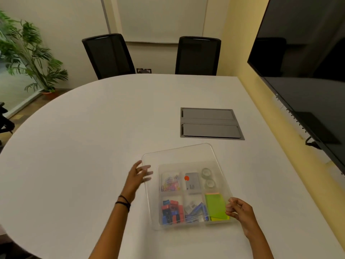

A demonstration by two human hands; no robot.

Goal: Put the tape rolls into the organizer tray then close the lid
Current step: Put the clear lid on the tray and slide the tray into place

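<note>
A clear organizer tray (159,195) sits on the white table near me. Two clear tape rolls (207,177) lie in its far right compartment. Other compartments hold paper clips, a grey card, binder clips, staples and green sticky notes. A clear lid (179,154) hangs tilted over the tray, its far edge reaching past the tray. My left hand (139,175) grips the lid's left edge. My right hand (238,210) pinches its near right corner.
A grey cable hatch (211,123) is set into the table (84,146) beyond the tray. A large dark screen (308,81) hangs on the right wall. Two black chairs (110,55) stand at the far edge, and a potted plant is at the left.
</note>
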